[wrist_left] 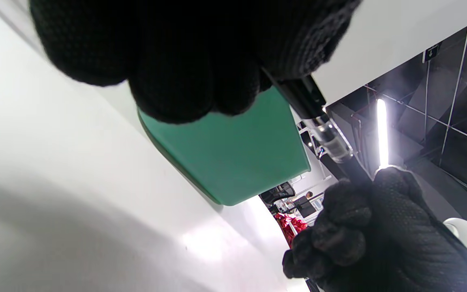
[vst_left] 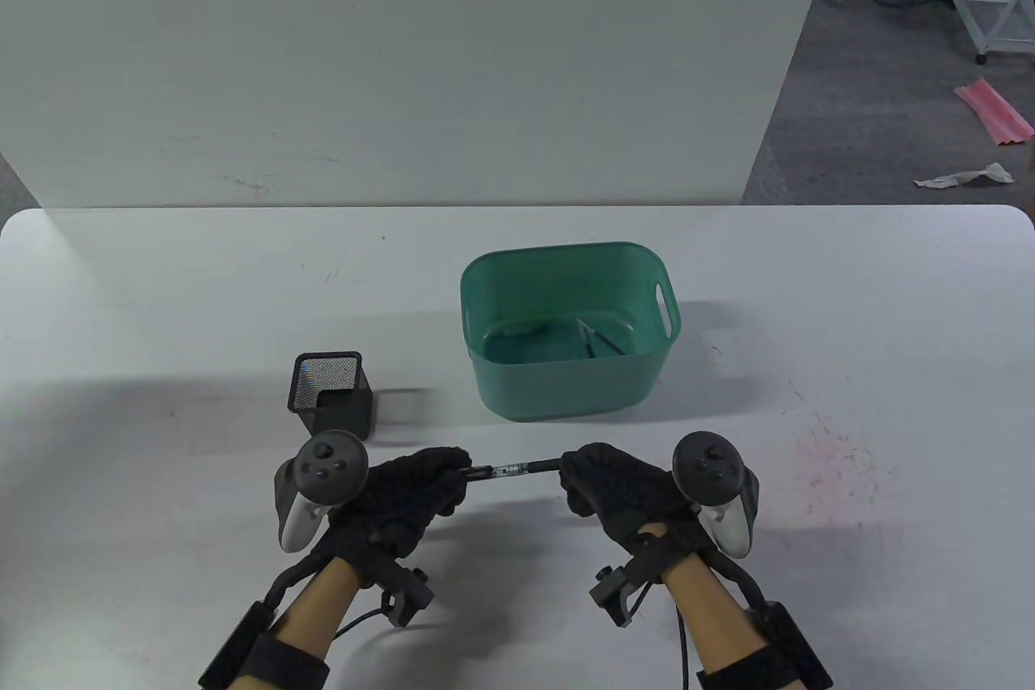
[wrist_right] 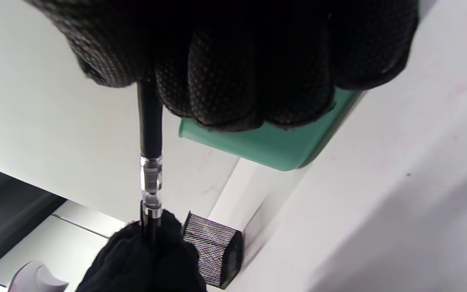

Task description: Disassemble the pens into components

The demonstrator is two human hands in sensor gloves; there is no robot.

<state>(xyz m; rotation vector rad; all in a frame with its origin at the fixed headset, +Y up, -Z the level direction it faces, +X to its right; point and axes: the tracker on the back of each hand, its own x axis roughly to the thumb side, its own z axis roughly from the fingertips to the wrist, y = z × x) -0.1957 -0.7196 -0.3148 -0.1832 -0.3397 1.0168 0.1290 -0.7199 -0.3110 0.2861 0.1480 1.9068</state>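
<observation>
A black pen (vst_left: 513,469) with a clear threaded middle section is held level above the table between both hands. My left hand (vst_left: 412,484) grips its left end, my right hand (vst_left: 610,484) grips its right end. The clear section also shows in the left wrist view (wrist_left: 330,140) and in the right wrist view (wrist_right: 151,178), where the two halves are still joined. A green basket (vst_left: 493,391) stands behind the hands with a few dark pen parts (vst_left: 602,340) on its floor.
A black mesh pen cup (vst_left: 331,395) stands left of the basket, close to my left hand; it also shows in the right wrist view (wrist_right: 213,249). A white wall panel (vst_left: 404,59) rises behind the table. Faint red stains (vst_left: 833,455) mark the table at right.
</observation>
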